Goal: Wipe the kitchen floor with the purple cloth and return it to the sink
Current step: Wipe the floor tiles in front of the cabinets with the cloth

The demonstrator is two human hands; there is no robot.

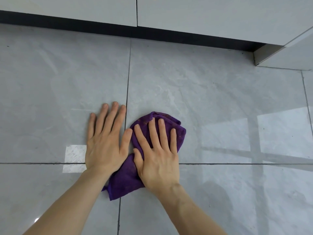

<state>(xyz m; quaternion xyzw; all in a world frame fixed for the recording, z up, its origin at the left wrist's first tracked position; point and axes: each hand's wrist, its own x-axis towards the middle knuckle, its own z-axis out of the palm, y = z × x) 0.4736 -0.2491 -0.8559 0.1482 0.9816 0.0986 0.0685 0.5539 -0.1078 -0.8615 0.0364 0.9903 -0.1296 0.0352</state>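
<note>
Hands [157,155] — glossy grey floor [220,102]

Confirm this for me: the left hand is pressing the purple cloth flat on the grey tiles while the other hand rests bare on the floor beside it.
Wrong hand. In the head view the right hand presses the purple cloth on the grey tiles; the left hand rests bare on the floor beside it.

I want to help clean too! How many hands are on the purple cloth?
1. The right hand presses flat on the purple cloth; the left hand lies flat on the bare floor beside it.
</note>
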